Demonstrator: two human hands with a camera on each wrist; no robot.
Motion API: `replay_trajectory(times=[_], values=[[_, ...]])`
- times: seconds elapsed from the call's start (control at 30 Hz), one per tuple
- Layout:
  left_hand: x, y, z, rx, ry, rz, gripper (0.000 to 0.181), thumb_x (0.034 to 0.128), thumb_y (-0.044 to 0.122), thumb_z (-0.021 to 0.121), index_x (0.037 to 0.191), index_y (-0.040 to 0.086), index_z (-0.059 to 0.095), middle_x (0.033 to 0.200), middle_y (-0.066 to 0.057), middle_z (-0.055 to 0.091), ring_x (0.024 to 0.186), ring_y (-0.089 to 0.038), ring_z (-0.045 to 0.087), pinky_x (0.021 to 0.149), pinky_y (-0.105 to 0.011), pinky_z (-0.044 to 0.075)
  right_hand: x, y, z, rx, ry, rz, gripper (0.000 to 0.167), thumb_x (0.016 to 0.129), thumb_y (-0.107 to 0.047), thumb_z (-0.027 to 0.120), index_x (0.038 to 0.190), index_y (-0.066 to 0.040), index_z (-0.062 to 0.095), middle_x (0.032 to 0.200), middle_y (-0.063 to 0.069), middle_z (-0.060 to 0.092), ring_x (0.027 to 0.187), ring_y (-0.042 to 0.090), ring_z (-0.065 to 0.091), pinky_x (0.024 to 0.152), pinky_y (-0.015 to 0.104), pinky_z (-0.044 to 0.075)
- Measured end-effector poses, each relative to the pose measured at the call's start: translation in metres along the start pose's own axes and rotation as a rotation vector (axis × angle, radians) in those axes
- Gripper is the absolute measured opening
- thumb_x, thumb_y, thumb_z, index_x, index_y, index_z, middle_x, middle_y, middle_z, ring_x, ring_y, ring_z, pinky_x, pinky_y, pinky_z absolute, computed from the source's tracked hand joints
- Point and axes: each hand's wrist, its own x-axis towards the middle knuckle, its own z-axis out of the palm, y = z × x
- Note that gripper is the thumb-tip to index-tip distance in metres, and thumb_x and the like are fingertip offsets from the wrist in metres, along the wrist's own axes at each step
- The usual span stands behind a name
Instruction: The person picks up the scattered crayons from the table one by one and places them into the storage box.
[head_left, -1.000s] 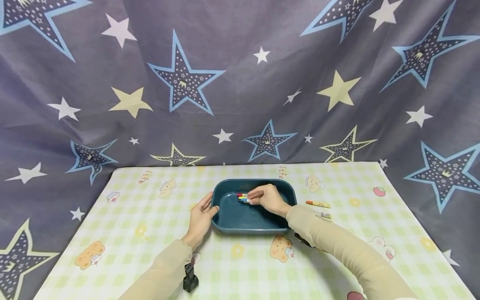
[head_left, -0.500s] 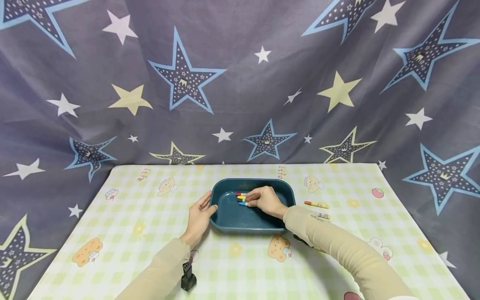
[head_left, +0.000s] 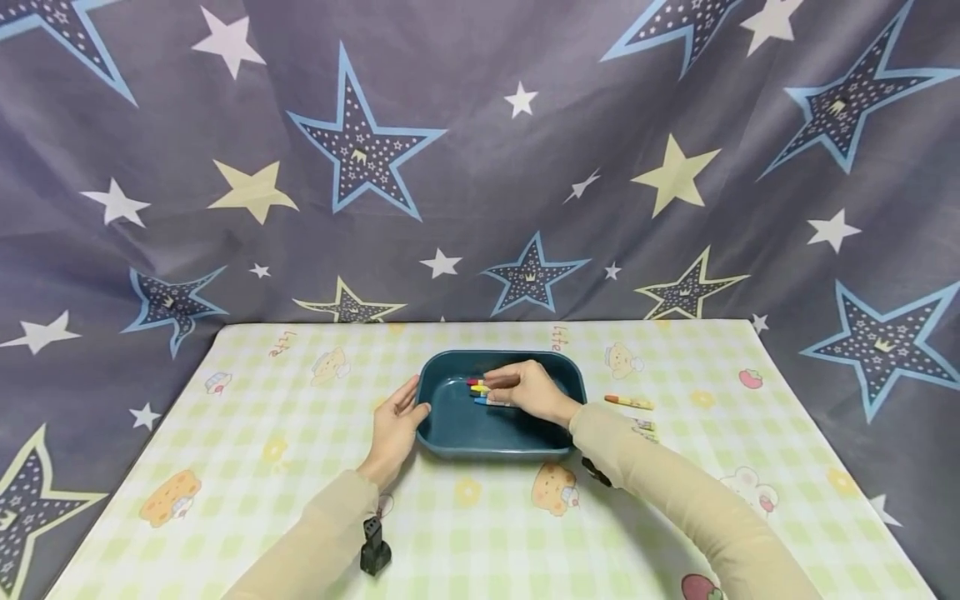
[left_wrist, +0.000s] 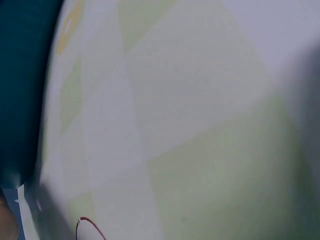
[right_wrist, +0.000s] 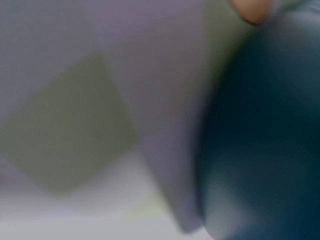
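My left hand (head_left: 393,433) grips the left end of a dark teal tray (head_left: 487,452), thumb over the rim and fingers along the outside. Inside the tray lie a red crayon (head_left: 476,382), a yellow crayon (head_left: 479,388) and a blue crayon (head_left: 487,402), side by side with their tips to the left. Over their right ends is my right hand (head_left: 534,393), its thumb and fingers parted; whether it touches them cannot be told. The left wrist view shows the tray's side (left_wrist: 20,90) at its left edge; the right wrist view shows it dark and blurred (right_wrist: 265,130).
An orange-tipped crayon (head_left: 628,402) lies on the checked tablecloth (head_left: 262,517) right of the tray. Nearer, another crayon or more (head_left: 645,426) is partly behind my right sleeve (head_left: 675,483). A star-patterned curtain (head_left: 465,167) stands behind the table.
My right thumb and fingers have spread apart. The blue crayon, earlier close against the others, lies a little nearer and shows more of its length. My left hand stays on the tray.
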Motion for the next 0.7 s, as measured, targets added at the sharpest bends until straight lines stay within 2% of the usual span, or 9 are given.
replay_trajectory(times=[0.17,0.33,0.47,0.57,0.7], values=[[-0.001,-0.003,-0.002,0.024,-0.008,-0.001,0.053,0.0864,0.004,0.055,0.138,0.008,0.042,0.141,-0.009,0.043,0.129,-0.021,0.041,0.103,-0.022,0.038,-0.004,-0.010,-0.022,0.048,0.045,-0.015,0.036,0.081,-0.010,0.068,0.115,0.001,0.063,0.107,0.018,0.066,0.092,0.019,0.067,0.079,0.026,0.056],[0.000,-0.001,-0.001,0.025,-0.013,0.015,0.053,0.0863,0.002,0.055,0.138,0.007,0.041,0.142,-0.010,0.041,0.130,-0.023,0.040,0.103,-0.025,0.038,-0.012,-0.019,-0.062,0.066,0.127,-0.032,0.033,0.080,-0.008,0.068,0.112,0.001,0.064,0.106,0.024,0.064,0.092,0.020,0.067,0.082,0.027,0.056],[0.000,0.000,0.000,0.030,-0.011,0.018,0.053,0.0868,0.001,0.054,0.138,0.006,0.041,0.142,-0.013,0.041,0.130,-0.024,0.040,0.103,-0.026,0.038,-0.027,-0.022,-0.092,0.031,0.177,-0.013,0.034,0.080,-0.010,0.069,0.113,-0.002,0.065,0.108,0.021,0.065,0.094,0.020,0.067,0.083,0.028,0.055],[-0.001,0.000,0.000,0.025,-0.018,0.026,0.053,0.0875,0.001,0.054,0.138,0.006,0.040,0.142,-0.013,0.039,0.130,-0.024,0.039,0.102,-0.025,0.038,-0.041,-0.015,-0.108,-0.031,0.209,0.026,0.034,0.082,-0.015,0.069,0.114,-0.004,0.065,0.109,0.016,0.066,0.095,0.017,0.066,0.083,0.028,0.055],[-0.002,0.000,-0.001,0.006,-0.022,0.031,0.053,0.0881,0.001,0.053,0.139,0.005,0.039,0.144,-0.011,0.038,0.131,-0.022,0.039,0.102,-0.022,0.038,-0.059,0.006,-0.122,-0.078,0.228,0.070,0.037,0.083,-0.017,0.068,0.116,-0.001,0.063,0.112,0.016,0.065,0.096,0.013,0.066,0.082,0.025,0.055]])
